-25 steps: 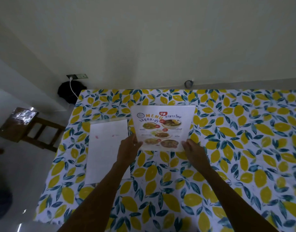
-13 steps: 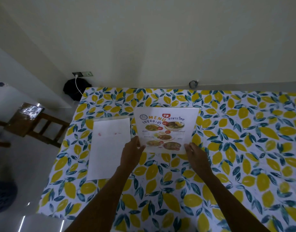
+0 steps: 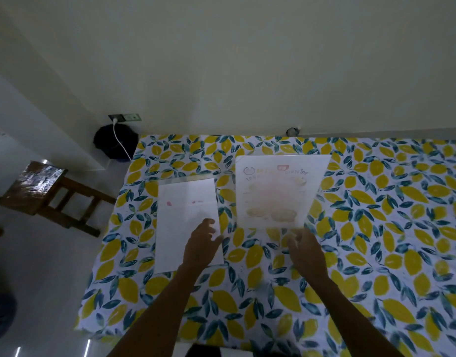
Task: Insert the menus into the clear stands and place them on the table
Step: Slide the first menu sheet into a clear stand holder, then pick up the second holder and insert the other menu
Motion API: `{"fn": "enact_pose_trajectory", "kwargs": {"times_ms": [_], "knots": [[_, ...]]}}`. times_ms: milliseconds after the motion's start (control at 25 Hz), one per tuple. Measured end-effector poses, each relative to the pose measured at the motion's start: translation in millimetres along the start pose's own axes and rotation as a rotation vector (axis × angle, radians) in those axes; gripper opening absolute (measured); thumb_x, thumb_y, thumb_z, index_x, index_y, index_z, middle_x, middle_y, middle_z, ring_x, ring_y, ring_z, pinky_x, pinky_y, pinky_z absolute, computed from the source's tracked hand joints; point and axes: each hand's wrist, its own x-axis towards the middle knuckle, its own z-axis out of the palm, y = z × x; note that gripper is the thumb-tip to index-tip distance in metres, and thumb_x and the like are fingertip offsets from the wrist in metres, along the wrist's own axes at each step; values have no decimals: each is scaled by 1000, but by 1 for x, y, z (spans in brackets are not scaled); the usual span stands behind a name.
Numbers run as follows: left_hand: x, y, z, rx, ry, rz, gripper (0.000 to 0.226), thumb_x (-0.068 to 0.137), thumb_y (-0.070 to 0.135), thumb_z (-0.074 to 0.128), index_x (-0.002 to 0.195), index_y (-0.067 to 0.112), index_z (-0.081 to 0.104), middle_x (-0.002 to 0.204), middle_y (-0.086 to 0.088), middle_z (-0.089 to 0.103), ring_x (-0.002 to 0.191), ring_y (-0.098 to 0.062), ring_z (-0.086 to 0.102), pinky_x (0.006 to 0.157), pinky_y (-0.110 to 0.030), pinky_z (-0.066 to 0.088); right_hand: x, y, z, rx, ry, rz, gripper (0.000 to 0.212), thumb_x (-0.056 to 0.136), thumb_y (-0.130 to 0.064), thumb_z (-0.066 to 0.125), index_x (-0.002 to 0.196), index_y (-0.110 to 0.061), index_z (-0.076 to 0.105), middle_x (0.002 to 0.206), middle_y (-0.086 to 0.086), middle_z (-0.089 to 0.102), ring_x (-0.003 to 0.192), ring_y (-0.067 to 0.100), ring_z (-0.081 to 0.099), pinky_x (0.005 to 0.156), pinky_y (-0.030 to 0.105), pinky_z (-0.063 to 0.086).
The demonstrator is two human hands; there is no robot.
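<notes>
A brown wooden chair (image 3: 45, 191) stands on the floor, far left of the hands. A black bag (image 3: 113, 144) sits by the wall, with a white cord (image 3: 120, 143) going up to a plug (image 3: 124, 117).

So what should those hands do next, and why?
Probably lower the left hand onto the blank sheet to pick it up: the printed menu already stands on the table, and both hands look open and off it.
</notes>
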Motion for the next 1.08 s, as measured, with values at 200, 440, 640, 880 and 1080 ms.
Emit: {"fn": "enact_pose_trajectory", "kwargs": {"times_ms": [200, 440, 640, 880, 1080], "knots": [[-3, -78, -50, 59, 39, -66, 36, 85, 31, 70, 117, 19, 57, 107, -5, 63, 96, -26, 64, 86, -42, 55, -36, -68, 71, 7, -102, -3, 33, 94, -36, 51, 116, -11, 53, 107, 9, 60, 97, 29, 60, 77, 39, 49], [-4, -150, -84, 219, -53, -193, 41, 91, 28, 63, 119, -1, 54, 118, -20, 56, 111, -37, 55, 90, -40, 42, -63, -117, 144, -44, -153, 12, 40, 93, -35, 55, 116, -4, 49, 107, 17, 56, 98, 37, 58, 81, 45, 49], [-7, -156, -85, 219, -61, -214, 37, 94, 15, 53, 124, -7, 51, 119, -23, 60, 113, -39, 58, 86, -41, 44, -73, -126, 156, 31, -155, 52, 36, 87, -24, 61, 117, -7, 50, 109, 17, 58, 97, 35, 59, 76, 40, 48], [-19, -158, -123, 118, -28, -151, 40, 91, 3, 50, 131, 7, 50, 95, -20, 70, 84, -35, 66, 66, -39, 47, -87, -109, 121, 65, -261, -83, 44, 88, -5, 49, 128, -19, 60, 113, 8, 69, 100, 31, 65, 73, 29, 43], [-62, -143, -157, 133, -70, 127, 42, 89, 1, 60, 130, 11, 62, 112, -15, 71, 89, -23, 66, 76, -27, 48, -123, -100, 77, 115, -221, -337, 36, 92, -4, 58, 126, -14, 65, 115, 11, 69, 101, 26, 66, 84, 28, 50]]}}
